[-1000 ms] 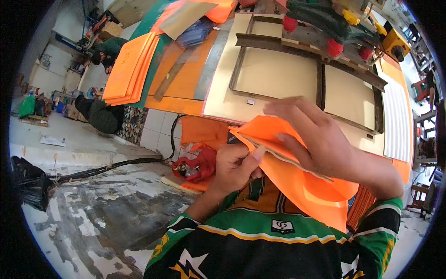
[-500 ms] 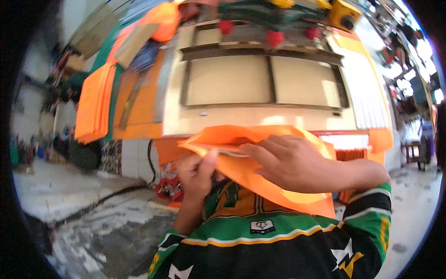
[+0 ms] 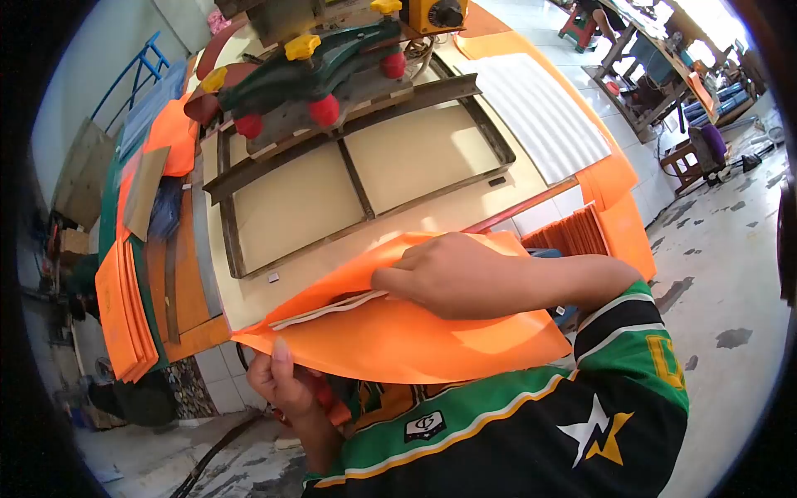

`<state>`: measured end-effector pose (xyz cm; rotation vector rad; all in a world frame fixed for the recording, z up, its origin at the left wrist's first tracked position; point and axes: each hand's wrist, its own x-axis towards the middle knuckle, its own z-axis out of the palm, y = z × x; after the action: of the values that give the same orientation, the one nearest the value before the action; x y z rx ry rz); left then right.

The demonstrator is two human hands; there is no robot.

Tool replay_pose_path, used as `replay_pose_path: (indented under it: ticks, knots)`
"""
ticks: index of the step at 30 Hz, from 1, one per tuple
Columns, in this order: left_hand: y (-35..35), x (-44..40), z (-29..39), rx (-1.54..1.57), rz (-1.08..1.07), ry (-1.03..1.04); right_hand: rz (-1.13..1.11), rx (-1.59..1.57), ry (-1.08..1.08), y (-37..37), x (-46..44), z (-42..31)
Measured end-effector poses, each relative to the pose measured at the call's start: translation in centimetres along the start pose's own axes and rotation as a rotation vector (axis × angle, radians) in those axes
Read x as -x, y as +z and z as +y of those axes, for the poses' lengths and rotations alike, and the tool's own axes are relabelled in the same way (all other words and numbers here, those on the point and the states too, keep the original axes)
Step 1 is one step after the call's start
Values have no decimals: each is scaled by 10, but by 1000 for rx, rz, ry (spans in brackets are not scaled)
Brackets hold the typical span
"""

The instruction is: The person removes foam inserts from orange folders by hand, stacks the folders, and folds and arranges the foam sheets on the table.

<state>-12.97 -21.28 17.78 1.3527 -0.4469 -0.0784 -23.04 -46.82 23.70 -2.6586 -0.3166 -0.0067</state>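
Observation:
An orange pouch-like piece of smooth sheet (image 3: 390,344) lies across my lap, against the front edge of the workbench. Its long upper side gapes, showing a pale strip (image 3: 328,310) inside. My left hand (image 3: 282,379) pinches its left corner, thumb on top. Over the opening, my right hand (image 3: 448,274) has its fingers bent down onto the upper layer near the end of the pale strip; its fingertips are partly hidden. Beyond both hands stands a dark metal frame (image 3: 359,178) on the cream board (image 3: 290,286).
Above the frame sits a green machine head (image 3: 315,62) with yellow knobs and red feet. Stacked orange sheets (image 3: 124,315) hang at the left. White corrugated sheet (image 3: 531,112) covers the bench's right side. More orange pieces (image 3: 569,235) stand beneath at right.
My view has turned, so the bench now appears tilted. The pouch shows wider, its opening and pale strip plainer. My left hand stays at the corner, my right hand at the opening.

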Motion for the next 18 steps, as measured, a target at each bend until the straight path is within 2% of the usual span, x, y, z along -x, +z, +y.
replay_pose_path:
  ticks: [2, 4, 8, 10, 13, 15, 17, 18]
  knots:
    - [-17, 1, -10, -7, -41, -24, 0, -28, 42, 1, 3, 4]
    - [-34, -1, -22, -277, -55, 22, 70, -65, 24, 7, 7, 10]
    - [-19, -3, -15, -199, -97, 30, 75, -136, 75, 17, 7, 17]
    - [-25, -6, -23, -241, 54, 85, 106, -156, 38, 19, 6, 18]
    - [-61, -12, -32, -309, -39, 122, 147, -170, 35, 23, 5, 21]
    - [-65, -17, -42, -406, 59, 103, 174, -173, 29, 24, 6, 23]
    - [-33, -28, -34, -422, 307, 291, 199, -172, 16, 24, 7, 25]
    - [-52, -33, -47, -406, 159, 287, 200, -179, 16, 25, 7, 26]
